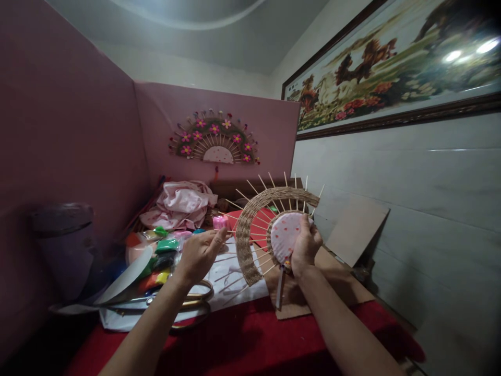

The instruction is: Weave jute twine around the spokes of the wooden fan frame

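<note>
My right hand (pixel 307 244) grips the base of a handmade fan (pixel 246 235), thumb over its pale, heart-dotted cloth half-disc (pixel 287 236). Thin wooden sticks radiate from this base through a curved band of woven brown cord, their tips poking out past it. The fan is tilted on its side, held above the table with the arc toward the left. My left hand (pixel 200 256) is at the fan's left edge, thumb and fingers closed at the tip of one stick; the fingertips are partly hidden. A narrow pale strip (pixel 280 290) hangs below the base.
Large scissors (pixel 191 302) lie beside several coloured clay packets (pixel 168 245). Behind are crumpled pink cloth (pixel 183 201) and red sheet material (pixel 254 227). Brown cardboard (pixel 332 282) rests on the red tablecloth (pixel 250 334). A flowered fan (pixel 215 138) hangs on the pink panel.
</note>
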The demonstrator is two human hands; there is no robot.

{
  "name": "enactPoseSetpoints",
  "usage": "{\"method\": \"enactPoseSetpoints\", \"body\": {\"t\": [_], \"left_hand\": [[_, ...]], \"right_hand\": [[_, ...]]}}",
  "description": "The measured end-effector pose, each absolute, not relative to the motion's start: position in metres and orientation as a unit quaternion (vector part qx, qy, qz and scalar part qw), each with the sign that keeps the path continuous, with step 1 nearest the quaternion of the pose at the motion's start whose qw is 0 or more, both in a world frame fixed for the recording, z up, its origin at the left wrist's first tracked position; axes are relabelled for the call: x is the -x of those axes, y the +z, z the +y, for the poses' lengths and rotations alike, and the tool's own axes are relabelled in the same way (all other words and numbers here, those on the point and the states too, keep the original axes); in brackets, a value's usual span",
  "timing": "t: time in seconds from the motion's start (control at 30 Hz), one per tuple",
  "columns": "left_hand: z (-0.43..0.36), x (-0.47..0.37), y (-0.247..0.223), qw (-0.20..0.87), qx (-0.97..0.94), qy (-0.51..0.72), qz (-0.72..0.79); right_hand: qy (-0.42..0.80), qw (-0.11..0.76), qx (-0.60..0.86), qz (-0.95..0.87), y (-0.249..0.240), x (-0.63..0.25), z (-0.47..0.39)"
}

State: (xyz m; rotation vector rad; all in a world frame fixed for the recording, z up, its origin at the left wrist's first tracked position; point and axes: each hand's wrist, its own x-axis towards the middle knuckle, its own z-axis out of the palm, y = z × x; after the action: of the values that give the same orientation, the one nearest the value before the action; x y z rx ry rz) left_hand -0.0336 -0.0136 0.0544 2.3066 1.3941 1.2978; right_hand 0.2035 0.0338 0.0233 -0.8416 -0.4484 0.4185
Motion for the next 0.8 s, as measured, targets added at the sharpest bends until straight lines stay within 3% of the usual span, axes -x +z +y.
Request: {"method": "enactPoseSetpoints", "body": {"t": [0.3,0.8], "left_hand": [[-0.0169,0.0262,0.0514,0.144,-0.781,0.431,0.428],[-0.0148,0.031,0.0512,0.091,-0.798,0.447,0.394]], "right_hand": [[0.18,0.859,0.429,-0.212,0.0227,-0.2061,0.036],[0.249,0.871,0.392,-0.16,0.0231,-0.2069,0.0382]]}}
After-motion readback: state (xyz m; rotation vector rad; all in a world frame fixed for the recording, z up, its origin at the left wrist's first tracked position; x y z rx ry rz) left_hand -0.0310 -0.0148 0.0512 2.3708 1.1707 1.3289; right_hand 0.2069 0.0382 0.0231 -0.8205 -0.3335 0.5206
